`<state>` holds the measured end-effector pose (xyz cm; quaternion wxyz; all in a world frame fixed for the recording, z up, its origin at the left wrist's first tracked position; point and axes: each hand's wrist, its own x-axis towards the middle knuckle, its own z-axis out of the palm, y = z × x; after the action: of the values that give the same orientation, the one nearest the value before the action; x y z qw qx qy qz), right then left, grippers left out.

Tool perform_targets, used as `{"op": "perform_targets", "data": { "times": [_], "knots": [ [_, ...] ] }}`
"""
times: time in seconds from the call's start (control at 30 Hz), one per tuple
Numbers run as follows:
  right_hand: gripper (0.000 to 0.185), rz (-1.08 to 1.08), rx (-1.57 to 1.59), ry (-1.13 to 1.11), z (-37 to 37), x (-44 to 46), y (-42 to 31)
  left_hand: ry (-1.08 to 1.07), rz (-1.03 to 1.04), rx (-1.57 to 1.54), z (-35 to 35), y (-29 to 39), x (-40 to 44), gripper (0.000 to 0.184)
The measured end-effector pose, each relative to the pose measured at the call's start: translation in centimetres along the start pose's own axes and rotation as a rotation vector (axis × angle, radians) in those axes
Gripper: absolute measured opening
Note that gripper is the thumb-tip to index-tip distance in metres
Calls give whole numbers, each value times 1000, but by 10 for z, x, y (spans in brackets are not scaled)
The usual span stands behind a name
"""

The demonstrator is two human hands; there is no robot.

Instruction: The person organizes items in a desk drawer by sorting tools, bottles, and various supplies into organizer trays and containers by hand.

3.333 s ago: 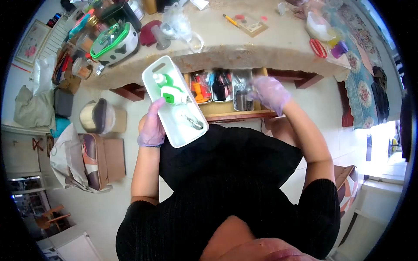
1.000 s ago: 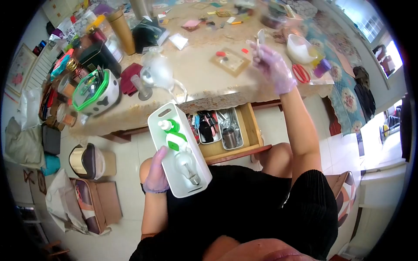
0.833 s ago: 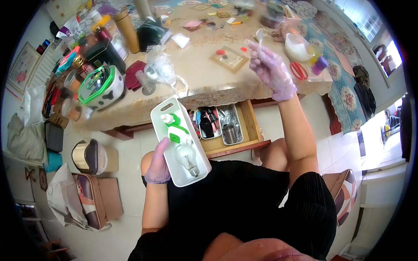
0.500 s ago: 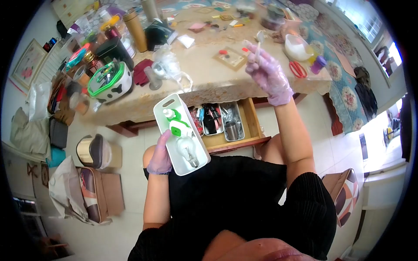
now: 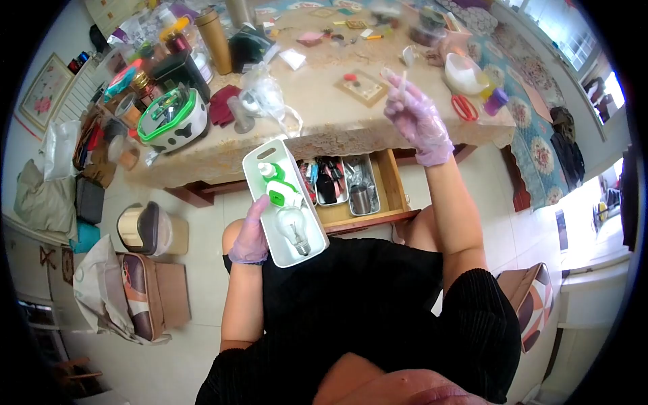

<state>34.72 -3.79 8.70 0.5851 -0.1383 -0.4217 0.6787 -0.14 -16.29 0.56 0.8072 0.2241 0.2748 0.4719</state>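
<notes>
My left hand, in a thin purple glove, grips the left side of a white plastic bin. Inside the bin lie a green-and-white bottle, a white and green item and a clear light bulb. My right hand, gloved too, is raised over the table's front edge, its fingers closed on a thin whitish stick-like item. Below, an open wooden drawer holds narrow white trays with black, red and metallic things, among them a dark metal cylinder.
On the cloth-covered table are red scissors, a white bowl, a purple-capped jar, a small framed card, a plastic bag and a green-rimmed container. A bin stands on the floor at left.
Since the earliest frame, my right hand has moved from the drawer to above the table and now holds the whitish item. The bulb lies in a different position, and the view has shifted.
</notes>
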Motion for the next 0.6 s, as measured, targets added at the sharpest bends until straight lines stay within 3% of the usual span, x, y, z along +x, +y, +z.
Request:
{"op": "perform_targets", "data": {
  "times": [0.17,0.23,0.3,0.37,0.47,0.6],
  "knots": [
    [67,22,7,109,-3,3,7,19,-8,12,5,3,-5,55],
    [64,-25,-5,84,-9,2,16,152,9,121,27,6,-12,57],
    [61,-65,0,30,-20,1,21,36,33,57,19,0,-5,57],
    [57,-17,17,62,-23,-4,23,6,34,30,15,-2,-2,56],
    [60,76,1,152,-20,-11,20,131,20,75,9,-1,-4,54],
    [45,105,-13,158,-25,-16,22,96,6,47,5,-3,-2,52]
  ]
}}
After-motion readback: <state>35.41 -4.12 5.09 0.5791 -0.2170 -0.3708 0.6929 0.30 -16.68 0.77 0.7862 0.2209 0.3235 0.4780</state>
